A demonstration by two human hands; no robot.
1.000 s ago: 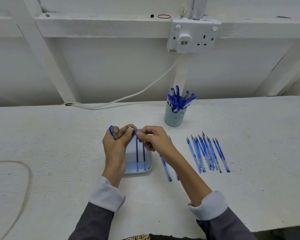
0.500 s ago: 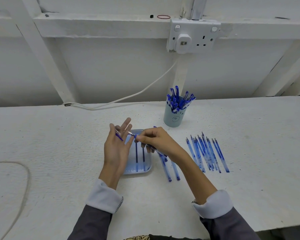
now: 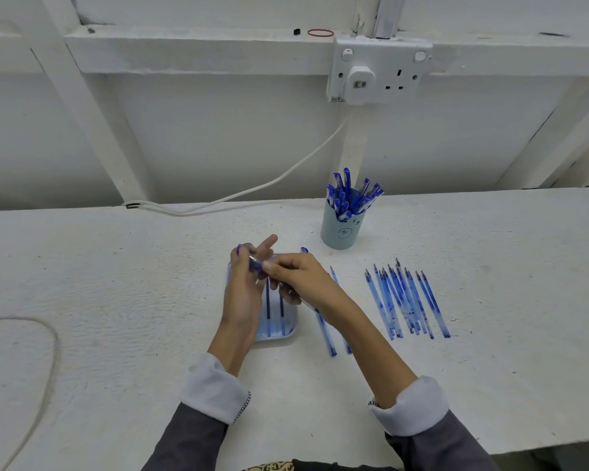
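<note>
1 short blue pen piece (image 3: 256,265) sits between my 2 hands, held just above the far end of the tray. My left hand (image 3: 244,294) grips it with curled fingers, 1 finger sticking out straight toward the wall. My right hand (image 3: 298,278) pinches its near end tight between thumb and forefinger. That right hand also has 1 pen barrel (image 3: 304,249) tucked under its fingers, the blue end poking out past my knuckles.

Under my hands lies 1 pale blue tray (image 3: 288,331) on the white table (image 3: 116,300). In it I see 2 dark refills (image 3: 268,314) lying side by side, lengthwise toward me. Just right of the tray, partly hidden by my right wrist, 2 loose pens (image 3: 329,338) lie on the table. Further right is 1 row of pens (image 3: 405,304), tips pointing away from me, packed and overlapping. I count about 10 and cannot be surer than that. Beyond them, near the wall, stands 1 pale blue cup (image 3: 340,232) stuffed with capped pens (image 3: 349,195), roughly 12, too bunched to count exactly.

On the wall above is 1 double socket (image 3: 385,68) with 1 plug (image 3: 357,81) in its left outlet. 1 white cable (image 3: 252,190) runs down from it along the table's back edge. 1 red rubber band (image 3: 320,33) lies on the ledge beside the socket.
</note>
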